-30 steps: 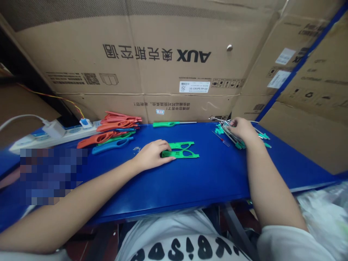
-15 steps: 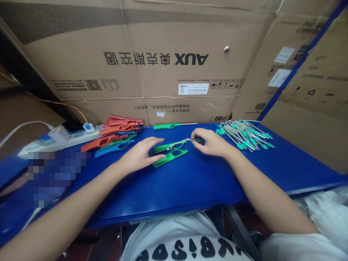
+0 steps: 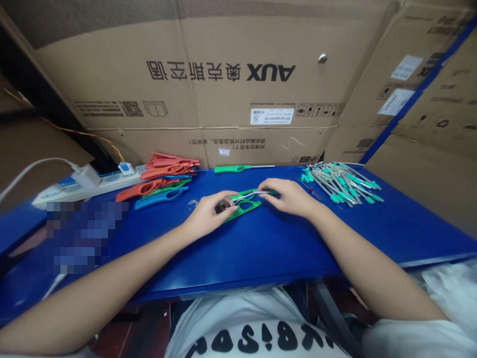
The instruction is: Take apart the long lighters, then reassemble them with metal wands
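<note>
My left hand curls its thumb and fingers around the left end of a green lighter shell half. A second green half lies close behind it, largely covered. Thin white wires show between my fingertips, along with something dark that I cannot make out. My right hand pinches a thin metal rod with a dark green end tucked under the palm. Its tip points left, over the upper edge of the green pieces.
Red, blue and green lighter shells pile up left, beside a power strip. A green lighter with a metal tube lies behind. Metal tubes with green ends heap up right, near a thin red piece. Cardboard walls the back.
My left hand has moved right and closed around the left end of the green pieces. My right hand keeps the rod at their right end. The camera view has shifted slightly.
</note>
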`<state>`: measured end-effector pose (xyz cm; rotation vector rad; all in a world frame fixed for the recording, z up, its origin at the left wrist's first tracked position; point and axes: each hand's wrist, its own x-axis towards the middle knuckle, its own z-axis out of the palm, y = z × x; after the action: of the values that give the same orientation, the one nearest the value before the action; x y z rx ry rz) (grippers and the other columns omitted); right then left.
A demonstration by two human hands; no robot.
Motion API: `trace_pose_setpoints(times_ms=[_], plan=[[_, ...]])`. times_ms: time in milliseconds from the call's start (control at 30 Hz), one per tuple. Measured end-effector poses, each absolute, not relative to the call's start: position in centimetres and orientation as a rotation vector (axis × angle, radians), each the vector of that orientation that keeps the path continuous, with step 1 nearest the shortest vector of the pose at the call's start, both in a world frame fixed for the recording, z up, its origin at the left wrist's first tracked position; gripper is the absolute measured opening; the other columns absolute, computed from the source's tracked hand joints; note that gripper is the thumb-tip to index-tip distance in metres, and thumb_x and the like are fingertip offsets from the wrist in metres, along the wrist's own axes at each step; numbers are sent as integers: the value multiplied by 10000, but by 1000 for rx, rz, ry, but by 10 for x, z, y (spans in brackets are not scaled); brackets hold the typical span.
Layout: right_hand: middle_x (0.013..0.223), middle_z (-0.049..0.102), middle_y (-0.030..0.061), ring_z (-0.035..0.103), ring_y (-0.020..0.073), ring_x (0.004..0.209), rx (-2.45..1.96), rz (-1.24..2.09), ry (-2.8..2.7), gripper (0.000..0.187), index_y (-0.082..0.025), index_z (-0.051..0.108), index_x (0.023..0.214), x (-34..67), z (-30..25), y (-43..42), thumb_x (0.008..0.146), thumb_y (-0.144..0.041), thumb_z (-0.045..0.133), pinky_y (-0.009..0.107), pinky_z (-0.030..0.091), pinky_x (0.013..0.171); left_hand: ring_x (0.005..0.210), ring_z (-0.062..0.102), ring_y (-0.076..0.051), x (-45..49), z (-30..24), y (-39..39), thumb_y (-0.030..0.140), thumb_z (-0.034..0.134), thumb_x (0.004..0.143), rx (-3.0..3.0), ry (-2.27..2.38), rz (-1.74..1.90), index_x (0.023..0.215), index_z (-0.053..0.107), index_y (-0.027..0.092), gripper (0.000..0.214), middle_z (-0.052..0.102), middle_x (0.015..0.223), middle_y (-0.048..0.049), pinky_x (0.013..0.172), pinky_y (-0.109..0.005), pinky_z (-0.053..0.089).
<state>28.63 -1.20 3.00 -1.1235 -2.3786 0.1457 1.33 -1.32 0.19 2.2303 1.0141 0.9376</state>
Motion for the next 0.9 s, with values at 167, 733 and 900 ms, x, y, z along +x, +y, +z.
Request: trace_pose_setpoints(times_ms=[167,733,900], plan=[[1051,732,68,663,224,913,-1192,152,-2417,220,-233,681,1063,288,29,-11,987,-374,530,318,465,769,709,658,-139,15,1,-14,429,654,895,2147,982,982,1291,605,213,453,710,852,1,692,-262,543],[1049,681,98,624,195,911,-973,594,-2557,248,-162,702,1062,286,28,-11,1004,-295,500,329,468,844,502,573,-92,17,9,-10,509,831,694,1515,985,1017,1014,771,141,492,753,791,-62,490,-218,467],[1028,673,81,606,185,866,-1056,536,-2549,238,-182,674,1118,289,30,-12,987,-305,519,301,443,783,521,604,-129,13,3,-7,510,769,757,1767,1033,950,1085,759,123,508,736,755,-64,474,-232,466]])
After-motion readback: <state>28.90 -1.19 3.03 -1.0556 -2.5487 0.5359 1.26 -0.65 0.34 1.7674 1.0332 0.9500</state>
